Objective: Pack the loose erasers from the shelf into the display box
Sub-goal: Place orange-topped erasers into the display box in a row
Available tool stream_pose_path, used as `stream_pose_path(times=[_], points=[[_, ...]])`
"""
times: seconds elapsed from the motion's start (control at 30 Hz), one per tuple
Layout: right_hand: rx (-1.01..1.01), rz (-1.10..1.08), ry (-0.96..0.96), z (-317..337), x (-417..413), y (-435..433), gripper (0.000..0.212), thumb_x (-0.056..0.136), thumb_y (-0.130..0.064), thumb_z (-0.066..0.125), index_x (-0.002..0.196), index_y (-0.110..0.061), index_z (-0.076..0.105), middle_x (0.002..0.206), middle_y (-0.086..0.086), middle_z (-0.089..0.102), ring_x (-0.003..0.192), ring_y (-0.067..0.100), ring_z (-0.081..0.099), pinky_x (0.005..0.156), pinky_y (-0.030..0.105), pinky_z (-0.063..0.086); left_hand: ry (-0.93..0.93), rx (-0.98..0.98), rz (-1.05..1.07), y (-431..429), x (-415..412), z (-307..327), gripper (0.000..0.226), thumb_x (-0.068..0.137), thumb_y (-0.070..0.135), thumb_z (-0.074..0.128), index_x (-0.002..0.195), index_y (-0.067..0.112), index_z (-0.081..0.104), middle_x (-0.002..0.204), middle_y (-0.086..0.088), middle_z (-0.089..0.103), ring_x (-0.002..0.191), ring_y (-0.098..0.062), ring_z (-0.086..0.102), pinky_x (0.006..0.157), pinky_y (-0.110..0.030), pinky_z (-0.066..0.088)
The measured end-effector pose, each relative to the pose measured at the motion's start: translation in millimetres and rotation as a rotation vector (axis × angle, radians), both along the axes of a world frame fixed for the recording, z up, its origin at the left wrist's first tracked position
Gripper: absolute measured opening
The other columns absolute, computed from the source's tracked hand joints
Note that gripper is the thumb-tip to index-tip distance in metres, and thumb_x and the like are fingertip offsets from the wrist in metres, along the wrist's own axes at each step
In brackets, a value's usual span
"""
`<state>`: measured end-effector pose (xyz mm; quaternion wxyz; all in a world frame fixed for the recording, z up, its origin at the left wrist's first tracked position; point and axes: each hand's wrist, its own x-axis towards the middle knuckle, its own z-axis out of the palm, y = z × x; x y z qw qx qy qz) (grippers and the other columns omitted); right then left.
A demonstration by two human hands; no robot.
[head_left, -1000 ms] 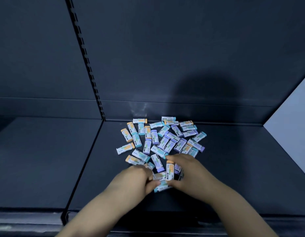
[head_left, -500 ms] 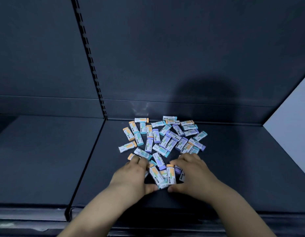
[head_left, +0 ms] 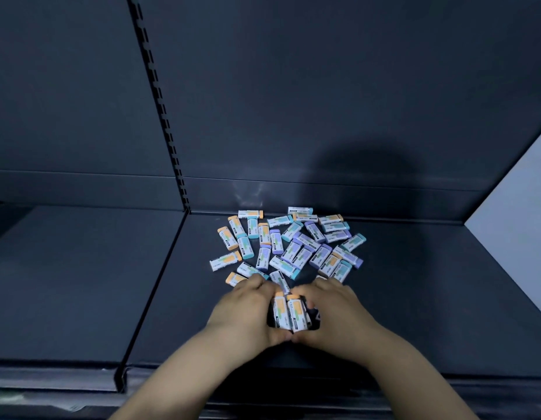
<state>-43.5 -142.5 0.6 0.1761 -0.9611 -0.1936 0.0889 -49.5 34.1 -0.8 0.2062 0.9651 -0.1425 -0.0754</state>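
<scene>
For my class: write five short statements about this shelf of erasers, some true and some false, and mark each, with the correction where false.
1. The left hand and right hand together grip a bunch of erasers. True.
2. A display box stands at the back of the shelf. False: no display box is in view.
3. A loose pile of erasers lies beyond the hands. True.
4. The pile's erasers stand in neat upright rows. False: they lie flat, pointing many ways.
5. The pile lies left of the slotted upright. False: it lies to the right of it.
</scene>
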Motion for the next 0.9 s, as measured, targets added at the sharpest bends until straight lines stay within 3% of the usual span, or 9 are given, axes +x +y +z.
stream_pose_path(times=[0.1, 0.23, 0.33, 0.47, 0.57, 0.63, 0.7, 0.8, 0.9], points=[[0.119, -0.03, 0.003, 0.8, 0.1, -2.8, 0.046, 0.068, -0.046, 0.071, 0.108, -0.039, 0.049, 0.093, -0.018, 0.048, 0.093, 0.005, 0.042, 0.092, 0.027, 0.032, -0.035, -0.163, 0.035, 2.5, 3.9, -4.8, 0.058, 0.068, 0.043, 0.074, 0.119, 0.034, 0.046, 0.115, 0.013, 0.048, 0.113, -0.008, 0.044, 0.093, -0.024, 0.039], [0.263, -0.101, 0.069, -2.3, -1.0, -4.6, 0.053, 0.066, -0.037, 0.07, 0.109, -0.04, 0.04, 0.101, -0.02, 0.051, 0.095, 0.001, 0.048, 0.093, 0.028, 0.04, -0.068, -0.235, 0.071, 3.7, 2.8, -8.0, 0.06, 0.068, 0.04, 0.073, 0.118, 0.032, 0.042, 0.11, 0.013, 0.055, 0.106, -0.009, 0.048, 0.093, -0.026, 0.039], [0.332, -0.133, 0.081, -0.1, -2.0, -3.1, 0.057, 0.068, -0.031, 0.072, 0.11, -0.039, 0.035, 0.105, -0.024, 0.051, 0.097, -0.006, 0.048, 0.096, 0.024, 0.035, -0.119, -0.178, 0.04, 2.8, 0.3, -11.8, 0.066, 0.064, 0.055, 0.067, 0.123, 0.034, 0.044, 0.114, 0.014, 0.051, 0.11, -0.008, 0.041, 0.097, -0.025, 0.033], [0.3, -0.096, 0.103, -4.3, -7.1, -1.9, 0.058, 0.072, -0.041, 0.073, 0.111, -0.04, 0.03, 0.118, -0.027, 0.047, 0.1, -0.031, 0.025, 0.094, 0.019, 0.021, -0.14, -0.133, 0.045, 11.3, -0.5, -20.6, 0.084, 0.049, 0.079, 0.041, 0.126, 0.045, 0.047, 0.108, 0.014, 0.032, 0.103, -0.006, 0.03, 0.1, -0.023, 0.028], [0.197, -0.049, 0.06, -12.6, -6.3, -4.3, 0.062, 0.064, -0.069, 0.061, 0.116, -0.053, 0.032, 0.136, -0.034, 0.023, 0.117, -0.019, 0.013, 0.092, 0.02, 0.011, -0.086, -0.072, 0.061, 19.0, -1.4, -23.2, 0.088, 0.046, 0.082, 0.034, 0.129, 0.05, 0.042, 0.106, 0.014, 0.028, 0.102, -0.005, 0.027, 0.1, -0.02, 0.025], [0.114, -0.044, 0.011, -16.0, -5.9, -8.9, 0.073, 0.055, -0.08, 0.044, 0.123, -0.056, 0.035, 0.136, -0.036, 0.006, 0.122, -0.009, 0.002, 0.09, 0.022, 0.004, -0.065, -0.04, 0.06, 21.4, -2.3, -23.8, 0.095, 0.045, 0.082, 0.032, 0.133, 0.047, 0.037, 0.108, 0.014, 0.027, 0.105, -0.005, 0.027, 0.1, -0.019, 0.023], [0.105, -0.086, -0.03, -17.7, -8.0, -14.5, 0.078, 0.052, -0.083, 0.039, 0.125, -0.055, 0.037, 0.136, -0.035, 0.003, 0.123, -0.006, -0.001, 0.09, 0.022, 0.003, -0.052, -0.02, 0.051, 21.4, -3.0, -23.2, 0.102, 0.044, 0.082, 0.031, 0.139, 0.042, 0.032, 0.111, 0.015, 0.026, 0.108, -0.005, 0.026, 0.1, -0.019, 0.023], [0.085, -0.114, -0.016, -17.7, -11.0, -21.7, 0.076, 0.056, -0.081, 0.046, 0.126, -0.051, 0.04, 0.14, -0.032, 0.005, 0.128, -0.003, 0.0, 0.094, 0.026, 0.007, -0.023, -0.034, 0.027, 18.7, -2.4, -20.9, 0.104, 0.046, 0.083, 0.033, 0.14, 0.041, 0.029, 0.112, 0.016, 0.026, 0.111, -0.003, 0.025, 0.098, -0.017, 0.021], [0.065, -0.103, -0.016, -13.5, -12.8, -23.2, 0.081, 0.062, -0.074, 0.056, 0.135, -0.048, 0.031, 0.145, -0.028, 0.006, 0.129, -0.003, -0.001, 0.096, 0.025, 0.006, 0.01, -0.048, 0.01, 16.7, -0.5, -18.0, 0.087, 0.063, 0.074, 0.057, 0.139, 0.04, 0.032, 0.111, 0.016, 0.027, 0.112, -0.004, 0.026, 0.097, -0.017, 0.021]])
